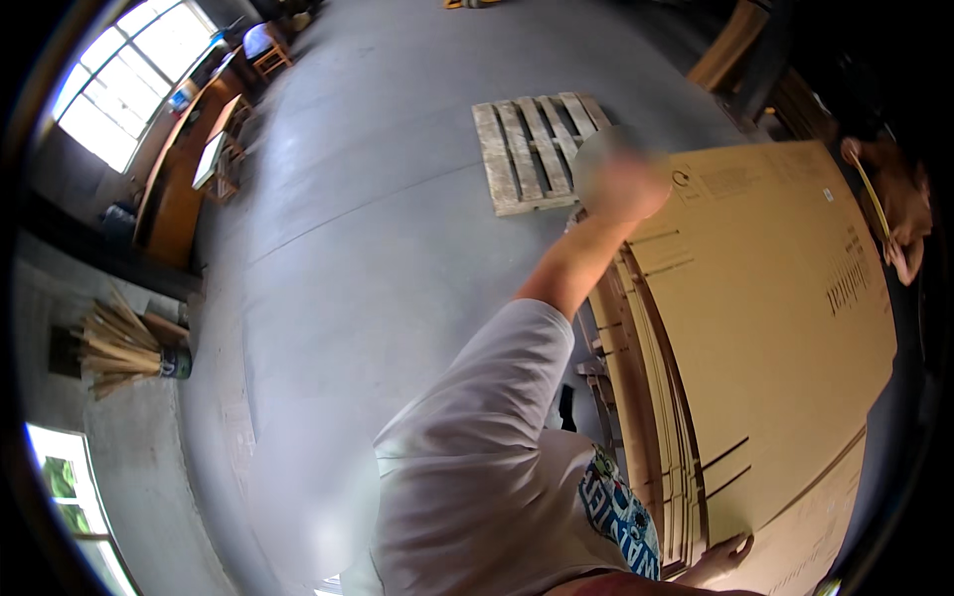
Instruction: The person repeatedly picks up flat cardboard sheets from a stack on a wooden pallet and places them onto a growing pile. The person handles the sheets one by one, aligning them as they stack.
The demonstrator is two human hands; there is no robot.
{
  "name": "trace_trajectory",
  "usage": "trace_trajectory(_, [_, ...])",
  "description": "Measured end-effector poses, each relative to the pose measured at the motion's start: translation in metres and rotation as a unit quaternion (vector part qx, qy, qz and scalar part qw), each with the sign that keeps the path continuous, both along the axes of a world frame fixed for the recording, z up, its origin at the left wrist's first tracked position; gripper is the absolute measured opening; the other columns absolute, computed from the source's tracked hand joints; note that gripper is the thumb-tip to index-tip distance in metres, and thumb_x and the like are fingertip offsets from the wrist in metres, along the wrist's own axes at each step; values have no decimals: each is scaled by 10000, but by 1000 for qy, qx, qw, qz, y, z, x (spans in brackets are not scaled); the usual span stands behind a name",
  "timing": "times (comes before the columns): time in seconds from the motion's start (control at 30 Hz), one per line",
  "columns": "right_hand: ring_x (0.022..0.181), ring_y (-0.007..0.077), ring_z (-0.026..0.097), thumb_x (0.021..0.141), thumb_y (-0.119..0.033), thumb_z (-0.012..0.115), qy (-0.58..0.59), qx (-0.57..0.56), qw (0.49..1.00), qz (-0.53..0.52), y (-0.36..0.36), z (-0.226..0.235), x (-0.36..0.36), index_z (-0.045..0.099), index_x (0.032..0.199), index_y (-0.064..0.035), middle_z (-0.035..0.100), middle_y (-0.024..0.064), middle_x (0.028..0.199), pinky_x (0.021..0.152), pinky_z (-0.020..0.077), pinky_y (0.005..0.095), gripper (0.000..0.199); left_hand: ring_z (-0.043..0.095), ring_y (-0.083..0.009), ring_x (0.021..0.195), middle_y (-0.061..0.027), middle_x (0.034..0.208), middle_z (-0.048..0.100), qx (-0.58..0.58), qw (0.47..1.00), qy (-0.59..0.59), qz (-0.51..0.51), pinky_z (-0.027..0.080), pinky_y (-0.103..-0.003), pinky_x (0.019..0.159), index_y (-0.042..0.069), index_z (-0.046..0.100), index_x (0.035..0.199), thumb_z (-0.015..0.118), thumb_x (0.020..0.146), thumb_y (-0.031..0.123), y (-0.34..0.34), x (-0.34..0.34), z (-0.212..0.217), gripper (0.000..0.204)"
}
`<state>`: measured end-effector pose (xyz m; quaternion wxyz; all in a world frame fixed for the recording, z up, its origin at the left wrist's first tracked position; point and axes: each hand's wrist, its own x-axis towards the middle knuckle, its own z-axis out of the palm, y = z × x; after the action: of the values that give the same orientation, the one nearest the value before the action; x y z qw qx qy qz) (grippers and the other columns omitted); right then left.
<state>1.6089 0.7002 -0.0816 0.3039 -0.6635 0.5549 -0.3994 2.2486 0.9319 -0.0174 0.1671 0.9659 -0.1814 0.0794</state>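
A stack of large flat brown cardboard sheets (775,298) lies to my right, its layered edges (656,387) facing me. My left arm reaches out to the far corner of the stack, where my left hand (631,184) is at the top sheet's edge. A blur covers that hand, so its fingers cannot be made out. Low in the picture, my right hand (723,556) comes over the near edge of the cardboard with bent fingers gripping it. Dark slots and printing mark the top sheet.
A wooden pallet (537,149) lies on the grey floor beyond the stack. Across the stack, another person's hands (899,258) are beside a thin yellow strip (874,199). At left are a long wooden bench (174,179) and a container of wood offcuts (176,362).
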Motion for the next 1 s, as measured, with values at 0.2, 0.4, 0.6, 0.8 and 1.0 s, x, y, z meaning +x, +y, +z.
trace_trajectory(0.2, [777, 293, 627, 904, -421, 485, 133, 12, 991, -27, -7, 7, 6, 504, 1250, -105, 632, 194, 976, 588, 525, 351, 469, 475, -269, 1063, -135, 1162, 512, -13, 998, -50, 25, 337, -455, 882, -26, 459, 1237, 392, 861, 549, 0, 4, -18, 691])
trace_trajectory(0.4, [840, 222, 599, 895, -267, 581, 142, -14, 989, -37, 19, 30, 7, 549, 1174, -9, 618, 174, 982, 693, 514, 314, 380, 472, -283, 1120, -142, 1198, 520, 28, 998, -52, 26, 341, -455, 924, -28, 472, 1226, 386, 860, 540, -12, -17, 4, 681])
trace_trajectory(0.6, [670, 93, 494, 905, -215, 566, -65, 96, 993, -20, 27, 35, 42, 502, 1214, -25, 590, 56, 876, 558, 435, 218, 368, 532, -312, 1058, -158, 1085, 591, 5, 1000, -2, -5, 430, -453, 854, 62, 672, 940, 454, 859, 457, 3, -22, 21, 458])
trace_trajectory(0.8, [532, 122, 525, 896, -196, 513, 25, 21, 999, -39, 39, 45, 72, 542, 1171, -40, 587, 78, 656, 485, 435, 280, 317, 544, -322, 1015, -169, 1084, 556, 59, 990, -125, -24, 461, -453, 819, -2, 570, 1034, 431, 873, 469, -3, 16, -3, 517])
trace_trajectory(1.0, [391, 124, 478, 885, -226, 541, 15, 37, 998, -48, 42, 60, 79, 550, 1152, -56, 534, 58, 549, 345, 385, 280, 317, 524, -309, 1048, -155, 1140, 521, 95, 992, -86, -16, 438, -462, 852, 2, 531, 1101, 423, 882, 466, -27, 11, -4, 525])
